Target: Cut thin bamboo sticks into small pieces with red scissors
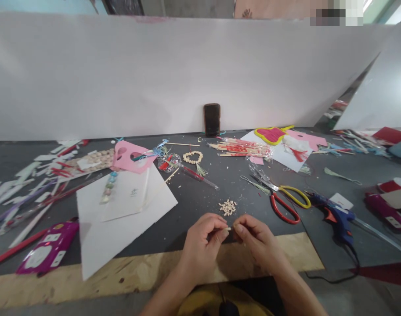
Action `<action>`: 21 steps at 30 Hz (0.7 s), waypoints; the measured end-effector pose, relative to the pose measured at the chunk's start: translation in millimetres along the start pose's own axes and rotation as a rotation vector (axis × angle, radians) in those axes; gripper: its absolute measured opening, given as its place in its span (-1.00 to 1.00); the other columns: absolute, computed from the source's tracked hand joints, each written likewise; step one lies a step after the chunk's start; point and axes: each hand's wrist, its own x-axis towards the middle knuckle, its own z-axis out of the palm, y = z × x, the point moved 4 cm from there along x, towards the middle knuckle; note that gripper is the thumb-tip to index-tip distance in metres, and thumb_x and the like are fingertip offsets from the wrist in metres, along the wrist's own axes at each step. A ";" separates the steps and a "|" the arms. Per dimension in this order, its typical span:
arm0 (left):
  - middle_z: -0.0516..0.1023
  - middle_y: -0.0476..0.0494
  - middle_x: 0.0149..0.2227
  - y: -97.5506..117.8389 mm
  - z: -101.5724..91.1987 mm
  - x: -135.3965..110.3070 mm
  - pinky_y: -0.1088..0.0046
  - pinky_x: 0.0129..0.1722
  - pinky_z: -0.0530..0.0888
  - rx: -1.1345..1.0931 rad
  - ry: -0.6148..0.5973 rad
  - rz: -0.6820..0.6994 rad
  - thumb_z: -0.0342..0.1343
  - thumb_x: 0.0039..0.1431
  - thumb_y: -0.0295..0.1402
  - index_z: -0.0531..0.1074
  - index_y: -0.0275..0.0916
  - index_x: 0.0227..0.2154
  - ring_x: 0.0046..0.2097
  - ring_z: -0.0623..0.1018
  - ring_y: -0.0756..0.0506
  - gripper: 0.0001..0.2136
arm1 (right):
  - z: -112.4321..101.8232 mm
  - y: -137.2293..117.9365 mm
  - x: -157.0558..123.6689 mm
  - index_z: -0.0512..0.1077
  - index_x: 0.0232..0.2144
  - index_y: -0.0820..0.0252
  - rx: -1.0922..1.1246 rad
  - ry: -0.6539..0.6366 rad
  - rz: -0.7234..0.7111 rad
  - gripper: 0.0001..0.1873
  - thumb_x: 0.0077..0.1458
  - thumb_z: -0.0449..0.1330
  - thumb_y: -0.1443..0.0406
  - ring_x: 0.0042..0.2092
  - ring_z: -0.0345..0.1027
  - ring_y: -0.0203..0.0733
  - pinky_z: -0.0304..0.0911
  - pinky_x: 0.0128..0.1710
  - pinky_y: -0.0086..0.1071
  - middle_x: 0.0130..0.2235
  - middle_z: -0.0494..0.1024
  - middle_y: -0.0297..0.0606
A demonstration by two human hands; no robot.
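Observation:
Near the table's front edge, my left hand (pixel 205 241) pinches a small pale bead (pixel 228 228) between thumb and fingertips. Close beside it, my right hand (pixel 256 239) is closed in a pinch at the bead's other end; what its fingertips hold is too small to make out. Just beyond both hands lies a little pile of pale wooden beads (pixel 227 207). Farther back rests a ring of similar beads with a tassel (pixel 193 157). Scissors (pixel 282 199) with one red and one yellow handle lie to the right of the pile.
A blue glue gun (pixel 335 219) with a cord lies at the right. White sheets (pixel 98 237) and a pink mask (pixel 134 157) are at the left, near a purple device (pixel 48 248). Wrapped red-and-tan sticks (pixel 243 148) lie ahead. A phone (pixel 212 119) leans against the white board (pixel 174 79).

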 end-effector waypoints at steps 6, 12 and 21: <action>0.51 -0.14 -0.29 -11.6 -4.5 -5.5 0.51 -0.34 0.40 0.008 0.015 -0.061 0.07 0.12 -0.43 0.45 -0.23 -0.43 -0.28 0.50 -0.05 -0.92 | -21.9 12.5 22.5 0.38 -0.38 0.13 -0.586 0.146 -0.132 -0.80 0.19 -0.02 0.24 -0.27 0.37 -0.16 0.25 -0.27 -0.31 -0.35 0.51 -0.23; 0.51 -0.15 -0.28 -13.5 -1.9 -10.7 0.49 -0.28 0.41 0.027 -0.011 -0.047 0.06 0.12 -0.45 0.45 -0.23 -0.42 -0.26 0.50 -0.05 -0.92 | -16.1 18.4 36.5 0.40 -0.32 0.13 -0.648 0.146 -0.186 -0.80 0.18 -0.03 0.32 -0.23 0.39 -0.17 0.28 -0.22 -0.30 -0.29 0.53 -0.20; 0.51 -0.16 -0.25 -16.7 -3.5 -11.6 0.46 -0.18 0.39 0.080 -0.053 -0.030 0.00 0.15 -0.49 0.44 -0.22 -0.36 -0.19 0.49 -0.08 -0.88 | -31.7 18.4 13.1 0.39 -0.38 0.10 -0.682 0.211 -0.121 -0.74 0.22 -0.05 0.19 -0.46 0.39 -0.25 0.23 -0.47 -0.44 -0.49 0.50 -0.33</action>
